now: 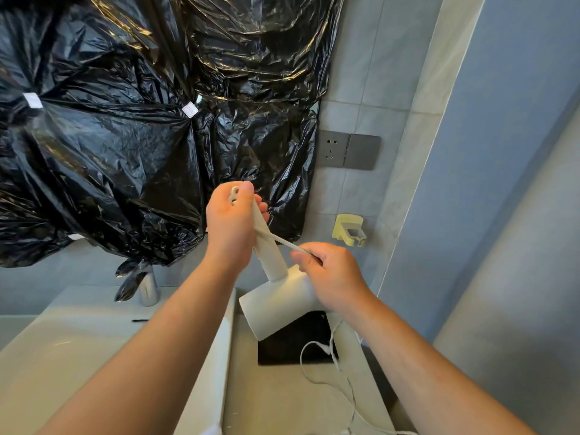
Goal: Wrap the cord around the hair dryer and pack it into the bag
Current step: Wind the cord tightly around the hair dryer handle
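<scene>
Head view shows smooth cylindrical dryer [276, 306], thin cord [287, 243].

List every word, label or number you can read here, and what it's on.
Nothing is legible.
White label with red frame on the black plastic sheeting: too blurred to read.
Other white label on the sheeting: no print discernible.
Hair dryer: no marking shows.

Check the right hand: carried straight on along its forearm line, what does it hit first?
Likely the hair dryer handle, just up-left of the right hand, below where the left hand grips it. The pinched cord runs to that handle, so depths seem close; one view can't confirm.
</scene>
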